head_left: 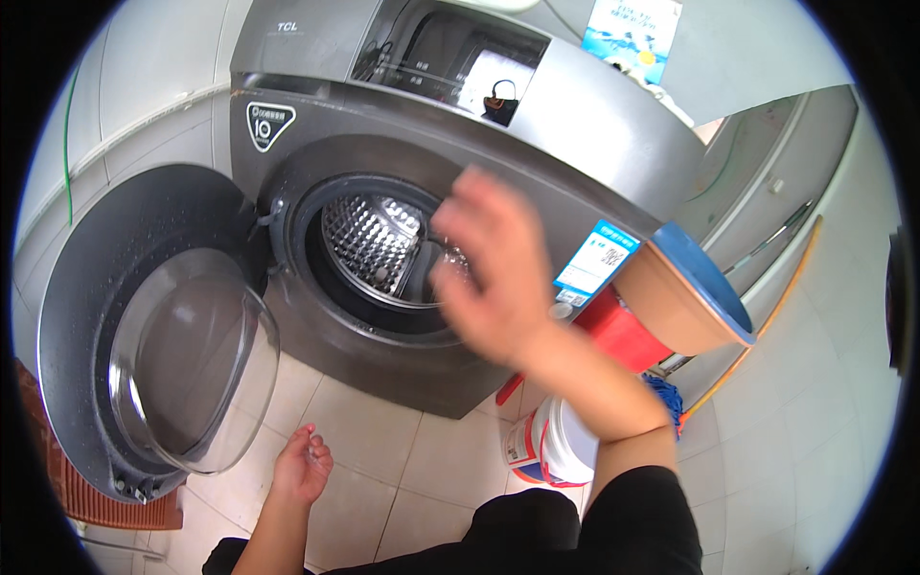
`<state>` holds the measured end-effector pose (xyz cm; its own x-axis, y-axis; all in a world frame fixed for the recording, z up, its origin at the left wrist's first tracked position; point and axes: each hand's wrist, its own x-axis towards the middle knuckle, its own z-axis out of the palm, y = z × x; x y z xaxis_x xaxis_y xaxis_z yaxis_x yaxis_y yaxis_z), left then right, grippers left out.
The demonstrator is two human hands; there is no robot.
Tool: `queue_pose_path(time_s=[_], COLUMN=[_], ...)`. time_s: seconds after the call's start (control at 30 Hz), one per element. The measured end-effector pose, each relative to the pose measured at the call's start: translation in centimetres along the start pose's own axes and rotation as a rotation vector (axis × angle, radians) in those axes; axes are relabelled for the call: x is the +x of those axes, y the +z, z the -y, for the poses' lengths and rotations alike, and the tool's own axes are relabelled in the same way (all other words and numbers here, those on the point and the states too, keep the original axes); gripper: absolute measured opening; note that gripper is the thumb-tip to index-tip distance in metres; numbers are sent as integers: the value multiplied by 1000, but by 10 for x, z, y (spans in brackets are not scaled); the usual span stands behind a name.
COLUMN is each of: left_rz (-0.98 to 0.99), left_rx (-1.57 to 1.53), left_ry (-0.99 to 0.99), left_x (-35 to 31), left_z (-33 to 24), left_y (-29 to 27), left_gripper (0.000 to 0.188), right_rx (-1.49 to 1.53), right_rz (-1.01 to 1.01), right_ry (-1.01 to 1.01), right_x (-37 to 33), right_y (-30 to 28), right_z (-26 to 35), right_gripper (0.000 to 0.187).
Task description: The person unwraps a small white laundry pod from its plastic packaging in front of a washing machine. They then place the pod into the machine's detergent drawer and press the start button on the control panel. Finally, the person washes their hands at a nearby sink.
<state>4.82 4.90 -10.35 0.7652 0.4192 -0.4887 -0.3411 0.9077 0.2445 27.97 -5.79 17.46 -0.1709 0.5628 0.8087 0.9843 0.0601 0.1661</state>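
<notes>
A big grey washing machine (431,376) stands in front of the person. Its round door (153,216) is wide open and swings out to the left. The clear glass bowl (192,345) of the door bulges toward the right. Inside the round hole is a shiny metal drum (369,240) with lots of little bumps.

The right hand (498,264) is up in front of the machine, and it hides the right side of the hole. The hand is blurry. Its fingers are loose and spread a bit, and it is not gripping anything. I can't tell if it touches the machine. The drum is just to the left of this hand in the picture.

The left hand (305,463) is low down, over the pale floor tiles (355,479). Its fingers curl in toward the thumb. I can't tell if something small is tucked inside. The glass bowl is near it, up and to the left, and the drum is farther up.

A white bucket (573,441) sits on the floor below the right arm. Beside the machine, on the right, are a red tub (623,335), a tan tub (671,299) and a blue tub (704,273).
</notes>
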Motion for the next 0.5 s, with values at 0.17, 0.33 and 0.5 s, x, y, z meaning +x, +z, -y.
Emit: queue_pose_path(time_s=[0.17,0.33,0.5], left_rz=[62,96,-33], left_rx=[-12,-41,-207], left_ry=[-153,-134,-153], left_x=[10,-7,12], left_z=[15,6,8], left_y=[5,29,24], left_gripper=[28,44,39], right_rx=[-592,-41,-34], right_rz=[-461,-487,-507], right_ry=[103,858,549], right_x=[122,160,167], right_y=[-104,-146,-166], right_z=[-97,-161,-160], right_gripper=[56,96,97])
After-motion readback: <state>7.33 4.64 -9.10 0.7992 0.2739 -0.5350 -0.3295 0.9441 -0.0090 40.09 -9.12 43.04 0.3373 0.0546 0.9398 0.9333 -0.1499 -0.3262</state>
